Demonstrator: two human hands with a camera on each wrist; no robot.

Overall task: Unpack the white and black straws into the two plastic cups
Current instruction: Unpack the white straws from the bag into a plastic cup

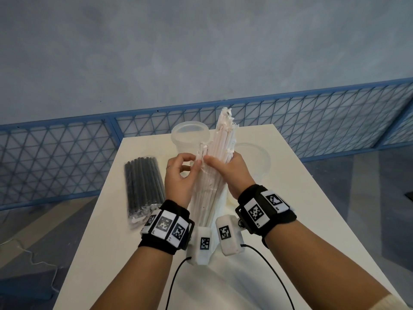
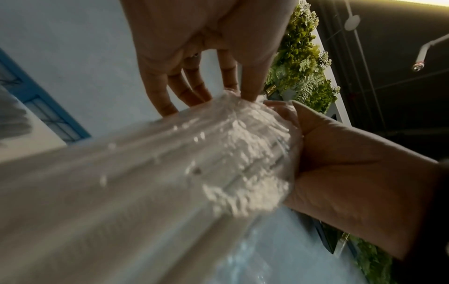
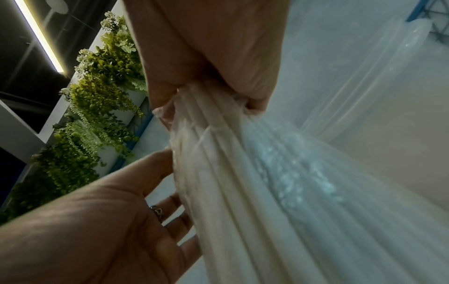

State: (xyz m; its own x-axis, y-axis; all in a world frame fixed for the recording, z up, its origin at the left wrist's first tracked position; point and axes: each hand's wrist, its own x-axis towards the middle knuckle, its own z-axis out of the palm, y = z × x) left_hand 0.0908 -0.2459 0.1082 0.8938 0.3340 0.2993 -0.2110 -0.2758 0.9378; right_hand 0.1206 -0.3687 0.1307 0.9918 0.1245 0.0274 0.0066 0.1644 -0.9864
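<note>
Straws, the white ones [image 1: 218,162], stand nearly upright between both hands above the surface [image 1: 290,220], their lower ends down near the wrists and their frayed tops fanning toward the two cups [image 1: 190,133]. Held on end like this, the bundle probably keeps together while its clear wrapper is worked off, and it sits close to the cups for the drop-in that comes next. The right hand [image 1: 232,173] wraps the bundle at mid-height, thumb across the front and fingers curled behind, so it carries the weight. The left hand [image 1: 178,177] is raised beside it, palm turned inward, thumb and forefinger pinching at the wrapper or a few straws on the bundle's left edge; which of the two I cannot tell. In the left wrist view its other fingers [image 2: 167,100] reach out straight onto the bundle. Black straws [image 1: 144,186] lie in their sealed pack on the left of the surface, untouched, well apart from the cups. Both cups look empty, so the task seems barely started.
</note>
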